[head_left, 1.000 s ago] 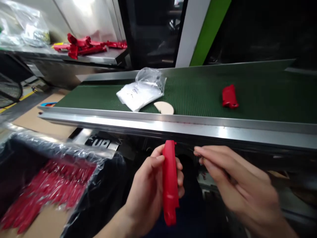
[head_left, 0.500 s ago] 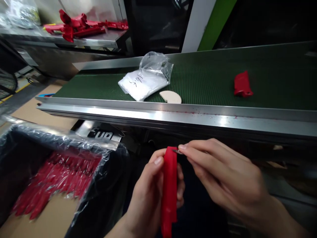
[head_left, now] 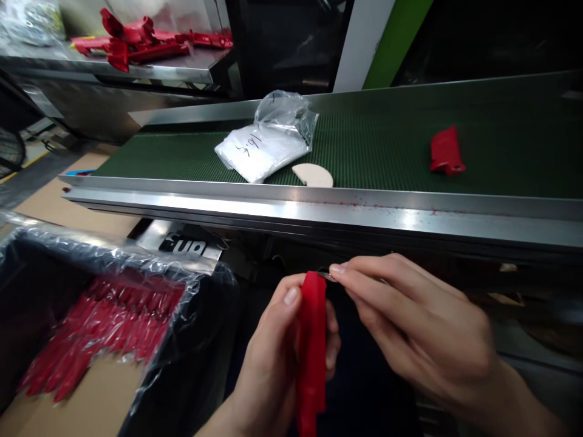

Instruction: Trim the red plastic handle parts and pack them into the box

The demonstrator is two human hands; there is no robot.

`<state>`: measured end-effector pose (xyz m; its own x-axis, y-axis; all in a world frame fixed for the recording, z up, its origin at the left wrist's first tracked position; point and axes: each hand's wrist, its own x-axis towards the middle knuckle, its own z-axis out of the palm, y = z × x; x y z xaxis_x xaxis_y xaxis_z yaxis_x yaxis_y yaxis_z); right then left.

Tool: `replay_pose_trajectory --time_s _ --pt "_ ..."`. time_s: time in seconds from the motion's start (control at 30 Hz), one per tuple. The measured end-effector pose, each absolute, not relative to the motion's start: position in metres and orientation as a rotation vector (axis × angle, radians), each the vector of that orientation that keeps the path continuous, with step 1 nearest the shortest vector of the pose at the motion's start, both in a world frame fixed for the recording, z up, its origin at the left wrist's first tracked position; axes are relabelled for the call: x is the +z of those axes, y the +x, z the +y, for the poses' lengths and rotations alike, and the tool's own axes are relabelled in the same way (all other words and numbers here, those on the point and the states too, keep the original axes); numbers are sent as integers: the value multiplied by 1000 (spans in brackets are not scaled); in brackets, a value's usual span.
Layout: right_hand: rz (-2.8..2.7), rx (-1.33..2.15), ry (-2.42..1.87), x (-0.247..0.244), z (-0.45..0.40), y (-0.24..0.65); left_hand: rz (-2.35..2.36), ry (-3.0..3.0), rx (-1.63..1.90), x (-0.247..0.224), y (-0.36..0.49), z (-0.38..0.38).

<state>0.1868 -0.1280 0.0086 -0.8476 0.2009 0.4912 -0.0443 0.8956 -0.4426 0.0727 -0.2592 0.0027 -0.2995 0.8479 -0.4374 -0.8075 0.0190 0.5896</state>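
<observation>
Upright in front of me is a long red plastic part (head_left: 312,346). My left hand (head_left: 273,352) is wrapped round it, thumb on the near face and fingertips showing on the far side. My right hand (head_left: 414,315) pinches a small thin metal blade (head_left: 326,276) between thumb and fingers. The blade's tip is at the upper right edge of the red part; whether it touches I cannot tell. Most of its handle is hidden in my fingers.
Beyond my hands runs a green conveyor belt (head_left: 364,145) with a metal rail (head_left: 282,209). On it lie a plastic bag (head_left: 266,145), a beige disc piece (head_left: 314,176) and a red piece (head_left: 446,152). A lined box (head_left: 195,303) at left holds bagged red parts (head_left: 109,328); more red parts (head_left: 136,42) lie on a metal table.
The blade has shifted slightly right, from over the red part's top toward its edge. Both hands keep their grip. The whole view has moved a little.
</observation>
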Motion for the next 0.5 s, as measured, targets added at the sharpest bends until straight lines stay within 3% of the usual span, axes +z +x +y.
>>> replay_pose_trajectory --time_s 0.5 --pt "-2624 548 23 7 -150 198 883 -61 1603 4 57 -248"
